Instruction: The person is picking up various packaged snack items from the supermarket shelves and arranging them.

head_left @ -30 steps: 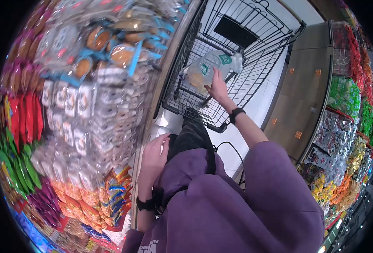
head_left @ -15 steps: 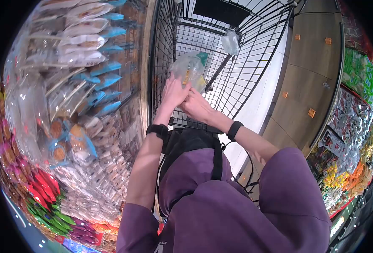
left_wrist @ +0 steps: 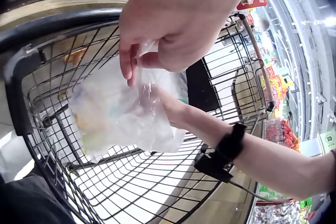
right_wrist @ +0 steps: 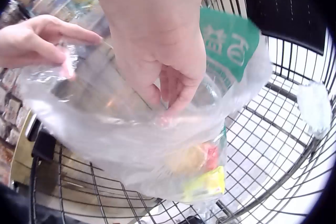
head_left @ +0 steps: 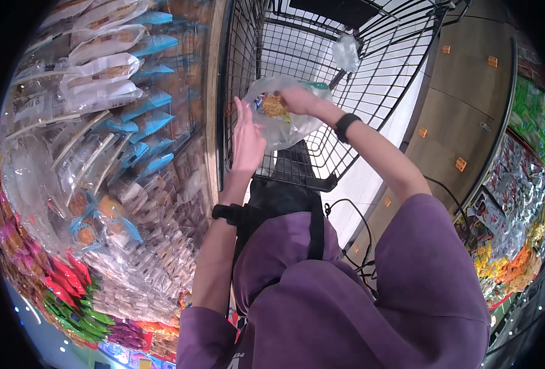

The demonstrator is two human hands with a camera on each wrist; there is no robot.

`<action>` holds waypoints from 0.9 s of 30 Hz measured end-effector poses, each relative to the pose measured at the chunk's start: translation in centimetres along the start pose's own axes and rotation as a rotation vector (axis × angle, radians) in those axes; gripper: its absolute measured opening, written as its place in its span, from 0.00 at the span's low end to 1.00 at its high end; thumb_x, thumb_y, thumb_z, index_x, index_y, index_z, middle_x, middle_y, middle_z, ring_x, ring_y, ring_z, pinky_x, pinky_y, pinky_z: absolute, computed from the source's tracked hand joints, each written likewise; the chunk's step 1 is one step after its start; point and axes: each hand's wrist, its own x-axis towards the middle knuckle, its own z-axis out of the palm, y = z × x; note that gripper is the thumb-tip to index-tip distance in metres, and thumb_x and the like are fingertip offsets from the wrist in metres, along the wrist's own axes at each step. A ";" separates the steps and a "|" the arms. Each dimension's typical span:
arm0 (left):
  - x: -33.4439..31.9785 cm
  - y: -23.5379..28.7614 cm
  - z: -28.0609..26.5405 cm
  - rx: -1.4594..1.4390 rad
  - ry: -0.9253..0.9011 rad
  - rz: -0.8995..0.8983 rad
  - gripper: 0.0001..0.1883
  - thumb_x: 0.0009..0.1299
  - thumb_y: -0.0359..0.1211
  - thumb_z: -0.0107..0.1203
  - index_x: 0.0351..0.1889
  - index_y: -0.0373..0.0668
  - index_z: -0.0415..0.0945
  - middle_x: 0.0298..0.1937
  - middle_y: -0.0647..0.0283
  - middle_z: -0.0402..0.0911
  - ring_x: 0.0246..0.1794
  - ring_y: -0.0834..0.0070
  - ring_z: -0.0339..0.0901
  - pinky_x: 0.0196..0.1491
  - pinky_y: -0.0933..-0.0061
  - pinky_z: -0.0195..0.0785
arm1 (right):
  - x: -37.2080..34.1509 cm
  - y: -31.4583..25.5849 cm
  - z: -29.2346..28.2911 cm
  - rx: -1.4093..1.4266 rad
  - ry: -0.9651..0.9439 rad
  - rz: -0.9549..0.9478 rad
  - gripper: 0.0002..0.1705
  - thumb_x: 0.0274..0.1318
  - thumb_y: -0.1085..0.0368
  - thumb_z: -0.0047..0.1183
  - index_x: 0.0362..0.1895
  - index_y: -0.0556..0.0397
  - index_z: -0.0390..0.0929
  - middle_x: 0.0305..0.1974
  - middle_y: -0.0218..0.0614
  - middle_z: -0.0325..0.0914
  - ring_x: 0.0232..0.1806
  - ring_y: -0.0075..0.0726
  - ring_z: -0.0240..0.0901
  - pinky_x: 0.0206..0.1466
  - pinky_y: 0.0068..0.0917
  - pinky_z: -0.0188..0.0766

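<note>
Cart [head_left: 329,182]: ahead on my feed
Bag [head_left: 281,134]: inside the cart
Snack packets [head_left: 103,69]: left of cart
Cabinet [head_left: 460,117]: right of cart

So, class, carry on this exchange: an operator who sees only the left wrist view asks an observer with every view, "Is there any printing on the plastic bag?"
Observer: Yes, the plastic bag has a green patch with white characters.
Operator: Is other plastic in the shopping cart?
Observer: Yes, a crumpled piece of clear plastic shows in the shopping cart, apart from the bag.
Operator: And the left wrist?
Observer: It wears a black band.
</note>
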 end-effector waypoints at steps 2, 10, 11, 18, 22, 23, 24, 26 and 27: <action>0.2 -1.5 0.8 0.087 0.022 0.058 0.38 0.63 0.15 0.41 0.75 0.25 0.49 0.80 0.36 0.41 0.41 0.59 0.85 0.53 0.66 0.76 | 2.5 -1.3 -0.1 -0.029 -0.093 0.084 0.12 0.55 0.68 0.57 0.43 0.55 0.83 0.50 0.44 0.83 0.47 0.52 0.82 0.50 0.44 0.78; -0.8 -0.2 0.1 0.025 0.015 -0.012 0.39 0.59 0.16 0.44 0.74 0.26 0.53 0.79 0.38 0.44 0.65 0.44 0.69 0.63 0.59 0.67 | 5.5 -2.5 2.4 -0.226 -0.054 0.267 0.18 0.61 0.55 0.56 0.51 0.47 0.83 0.54 0.40 0.82 0.58 0.44 0.77 0.58 0.40 0.74; -0.9 -0.4 0.2 0.000 0.010 -0.026 0.39 0.59 0.16 0.44 0.74 0.26 0.53 0.79 0.37 0.45 0.66 0.44 0.69 0.64 0.59 0.67 | 6.1 -1.5 3.9 -0.160 0.011 0.284 0.17 0.60 0.55 0.55 0.49 0.46 0.84 0.50 0.40 0.84 0.54 0.45 0.80 0.54 0.40 0.75; -1.5 -2.8 0.6 0.043 0.109 0.040 0.37 0.63 0.16 0.36 0.76 0.30 0.50 0.79 0.39 0.47 0.32 0.64 0.83 0.46 0.67 0.77 | 3.6 -6.5 -2.4 0.001 -0.131 0.382 0.34 0.56 0.40 0.57 0.61 0.45 0.79 0.48 0.42 0.85 0.55 0.44 0.80 0.57 0.38 0.74; -2.1 -3.3 0.2 0.023 0.121 0.025 0.36 0.65 0.16 0.34 0.76 0.29 0.49 0.79 0.39 0.49 0.33 0.64 0.84 0.46 0.66 0.76 | 4.5 -5.0 0.5 0.265 -0.138 0.374 0.33 0.55 0.41 0.58 0.59 0.47 0.80 0.50 0.39 0.84 0.53 0.38 0.80 0.52 0.33 0.75; -2.1 -3.2 0.1 0.018 0.117 0.019 0.36 0.65 0.16 0.34 0.76 0.29 0.49 0.79 0.39 0.49 0.34 0.64 0.84 0.47 0.66 0.76 | 4.7 -4.7 1.0 0.279 -0.139 0.359 0.33 0.55 0.41 0.58 0.59 0.47 0.79 0.50 0.39 0.84 0.53 0.38 0.80 0.52 0.34 0.75; -2.1 -3.1 0.2 0.012 0.114 0.015 0.36 0.65 0.17 0.34 0.76 0.28 0.49 0.79 0.39 0.49 0.34 0.64 0.84 0.47 0.66 0.76 | 4.9 -4.5 1.3 0.295 -0.141 0.345 0.33 0.55 0.41 0.58 0.59 0.47 0.79 0.50 0.39 0.84 0.53 0.38 0.80 0.52 0.34 0.75; -2.3 -3.4 0.4 0.016 0.125 0.032 0.37 0.65 0.17 0.34 0.76 0.28 0.48 0.79 0.38 0.50 0.33 0.64 0.84 0.47 0.66 0.76 | 4.9 -3.9 1.6 0.340 -0.150 0.317 0.33 0.55 0.41 0.58 0.59 0.47 0.79 0.50 0.39 0.84 0.53 0.38 0.80 0.53 0.34 0.75; -2.4 -3.5 0.4 0.021 0.130 0.040 0.37 0.64 0.17 0.34 0.76 0.28 0.47 0.78 0.38 0.50 0.33 0.64 0.84 0.47 0.66 0.76 | 4.6 -3.4 1.7 0.372 -0.155 0.305 0.33 0.55 0.41 0.58 0.60 0.47 0.79 0.51 0.39 0.83 0.53 0.38 0.80 0.53 0.34 0.75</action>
